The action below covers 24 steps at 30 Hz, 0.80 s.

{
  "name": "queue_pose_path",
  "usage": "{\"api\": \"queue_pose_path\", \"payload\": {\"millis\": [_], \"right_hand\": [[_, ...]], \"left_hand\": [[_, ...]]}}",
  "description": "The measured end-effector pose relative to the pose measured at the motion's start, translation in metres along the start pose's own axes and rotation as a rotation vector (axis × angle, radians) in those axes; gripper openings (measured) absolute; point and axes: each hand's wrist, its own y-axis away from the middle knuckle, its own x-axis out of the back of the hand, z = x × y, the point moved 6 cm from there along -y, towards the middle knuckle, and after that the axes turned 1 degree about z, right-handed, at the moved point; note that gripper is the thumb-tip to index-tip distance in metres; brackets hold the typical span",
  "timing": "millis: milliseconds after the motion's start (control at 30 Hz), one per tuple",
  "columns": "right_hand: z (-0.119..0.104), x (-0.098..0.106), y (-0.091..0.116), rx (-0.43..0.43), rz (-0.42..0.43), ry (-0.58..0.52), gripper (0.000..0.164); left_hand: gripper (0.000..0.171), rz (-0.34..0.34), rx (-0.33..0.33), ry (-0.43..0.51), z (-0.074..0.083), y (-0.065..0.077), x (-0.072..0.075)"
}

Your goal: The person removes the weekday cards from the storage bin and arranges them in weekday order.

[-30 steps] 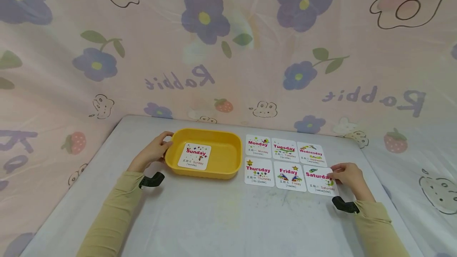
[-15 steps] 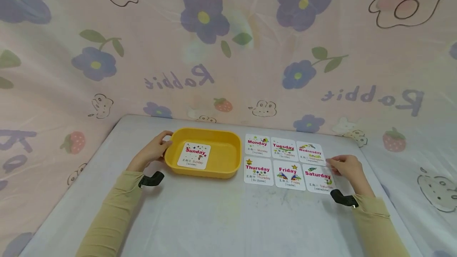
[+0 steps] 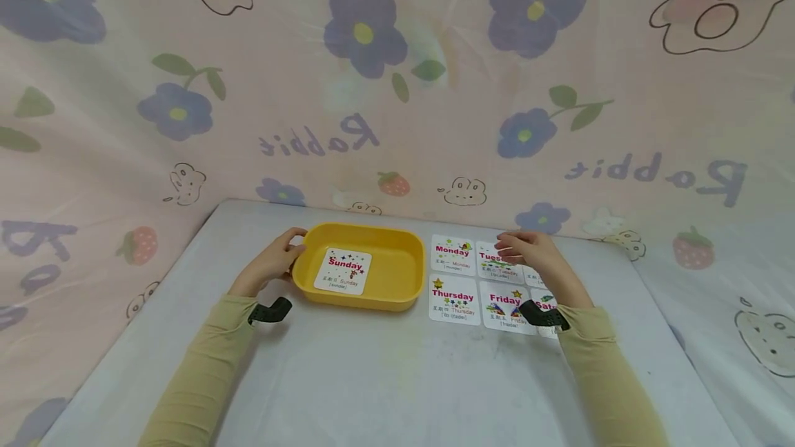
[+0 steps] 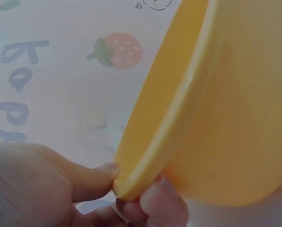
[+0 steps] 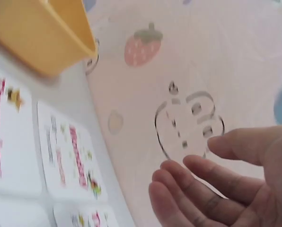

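My left hand (image 3: 268, 264) pinches the left rim of a shallow yellow plastic tray (image 3: 397, 267); the left wrist view shows thumb and fingers on either side of its rim. Inside the tray lies a white Sunday card (image 3: 344, 271). My right hand (image 3: 533, 254) hovers over the Tuesday card (image 3: 500, 272) with relaxed, slightly bent fingers and nothing between them. It partly covers the Wednesday card (image 3: 532, 277), and the wrist covers some of the Saturday card (image 3: 544, 299). Monday (image 3: 452, 254), Thursday (image 3: 454, 301) and Friday (image 3: 502, 301) cards lie around it in two rows.
A white table (image 3: 397, 378) carries everything, its far edge against a pale curtain (image 3: 435, 109) printed with flowers, strawberries and rabbits. The card rows start just right of the tray. Black wrist mounts (image 3: 271, 310) stick out from both cuffs.
My right hand has left the Saturday card's right edge and moved left and away from me, over the Tuesday card. The left hand stays at the tray; the cards keep their places.
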Motion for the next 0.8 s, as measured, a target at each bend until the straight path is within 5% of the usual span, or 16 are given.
{"api": "queue_pose_path", "payload": {"millis": [433,800], "right_hand": [[-0.063,-0.096,-0.031,0.101,-0.23,-0.104,0.039],[-0.077,-0.16,-0.052,0.086,-0.312,-0.103,0.041]], "left_hand": [[0.043,0.005,0.011,0.0,0.001,0.001,0.001],[0.042,0.002,0.01,0.0,-0.001,-0.002,0.0]]}}
